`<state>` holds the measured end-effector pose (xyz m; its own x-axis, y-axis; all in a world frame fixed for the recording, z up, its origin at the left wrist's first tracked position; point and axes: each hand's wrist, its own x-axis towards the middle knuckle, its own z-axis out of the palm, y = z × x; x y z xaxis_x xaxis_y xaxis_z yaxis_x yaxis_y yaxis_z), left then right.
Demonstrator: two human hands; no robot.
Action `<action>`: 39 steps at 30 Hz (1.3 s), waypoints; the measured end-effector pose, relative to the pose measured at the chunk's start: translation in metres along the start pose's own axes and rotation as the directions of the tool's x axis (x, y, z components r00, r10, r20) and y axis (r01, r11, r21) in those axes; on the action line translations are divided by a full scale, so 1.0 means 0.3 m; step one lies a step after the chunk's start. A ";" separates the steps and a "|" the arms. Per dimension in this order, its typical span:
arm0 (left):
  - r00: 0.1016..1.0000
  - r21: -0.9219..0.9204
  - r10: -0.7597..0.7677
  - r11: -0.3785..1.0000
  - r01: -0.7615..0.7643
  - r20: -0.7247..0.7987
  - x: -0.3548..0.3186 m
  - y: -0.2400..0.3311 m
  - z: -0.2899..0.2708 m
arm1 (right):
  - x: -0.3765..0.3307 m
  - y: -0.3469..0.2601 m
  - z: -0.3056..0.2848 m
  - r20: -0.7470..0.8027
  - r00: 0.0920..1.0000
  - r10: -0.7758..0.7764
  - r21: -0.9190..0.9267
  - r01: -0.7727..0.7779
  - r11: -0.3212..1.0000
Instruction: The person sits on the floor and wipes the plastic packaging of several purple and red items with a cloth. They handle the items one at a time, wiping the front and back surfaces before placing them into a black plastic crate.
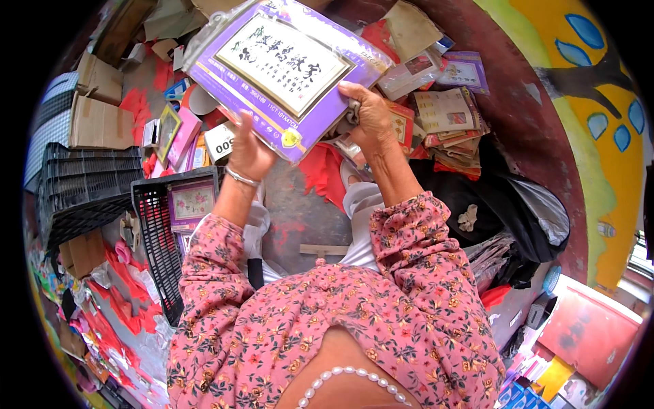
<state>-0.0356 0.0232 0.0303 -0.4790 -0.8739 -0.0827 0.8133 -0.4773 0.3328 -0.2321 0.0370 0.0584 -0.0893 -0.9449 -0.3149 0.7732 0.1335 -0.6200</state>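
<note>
Held up ahead of me is a purple cross-stitch kit (310, 126) in a clear plastic bag, its front showing dark calligraphy on a white panel. My right hand (373, 117) grips its lower right side, thumb on the front and fingers curled behind. At the lower left edge, my left hand (251, 155) closes on the package, with part of its fingers hidden behind it. Below and left of that hand, a black plastic crate (145, 211) holds another purple kit (191, 204) with a flower picture.
Stacked flat packages (446, 112) lie at the right by a dark red wall base. Black plastic bags (524, 218) sit below them. Stacked black crates (85, 191) and cardboard boxes (102, 123) stand at the left. Red scraps (320, 170) litter the grey floor (286, 198).
</note>
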 end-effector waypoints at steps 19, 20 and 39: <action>0.919 0.208 0.154 0.975 -0.081 -0.362 0.017 0.062 0.008 | -0.054 -0.170 0.010 0.356 0.534 -0.767 -0.737 0.665 0.121; 0.925 0.210 0.149 0.975 -0.078 -0.348 0.021 0.060 0.001 | -0.040 -0.122 0.022 0.579 0.490 -0.652 -0.762 0.610 -0.219; 0.973 0.211 0.152 0.971 -0.115 -0.173 0.001 0.108 -0.015 | 0.096 -0.186 -0.257 -0.183 0.761 -0.623 -0.685 0.355 0.636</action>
<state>-0.0079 0.0069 0.0367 -0.2851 -0.9390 -0.1923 0.7749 -0.3439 0.5303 -0.3262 0.0252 0.0286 -0.6646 -0.7471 0.0150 0.0294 -0.0462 -0.9985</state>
